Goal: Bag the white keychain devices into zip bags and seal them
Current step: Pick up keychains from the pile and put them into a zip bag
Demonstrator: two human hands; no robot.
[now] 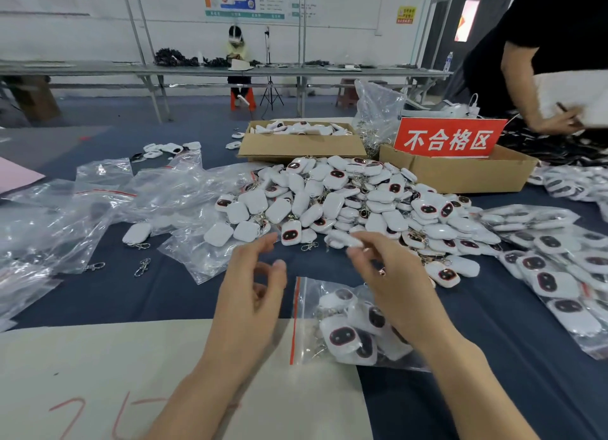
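Well, my right hand (394, 285) hovered with its fingertips (368, 243) pinched on one white device (339, 239), blurred, at the near edge of the pile (345, 196). My left hand (253, 294) hung just beside it, fingers loosely curled and holding nothing.

Directly under the right wrist lay a zip bag (332, 337) with several devices inside, its red-striped mouth turned toward the left hand; I could not tell whether it was sealed. Under the left forearm sat a beige sheet (98, 367) marked in red.

Beyond both hands the pile spread over the dark cloth (164, 301). Left of the left hand lay empty bags (98, 202) and loose clasps (142, 267); right of the right hand lay filled bags (556, 275).

Farther off stood a cardboard box (296, 148) holding more devices, and a second box (460, 176) with a red sign (449, 138).
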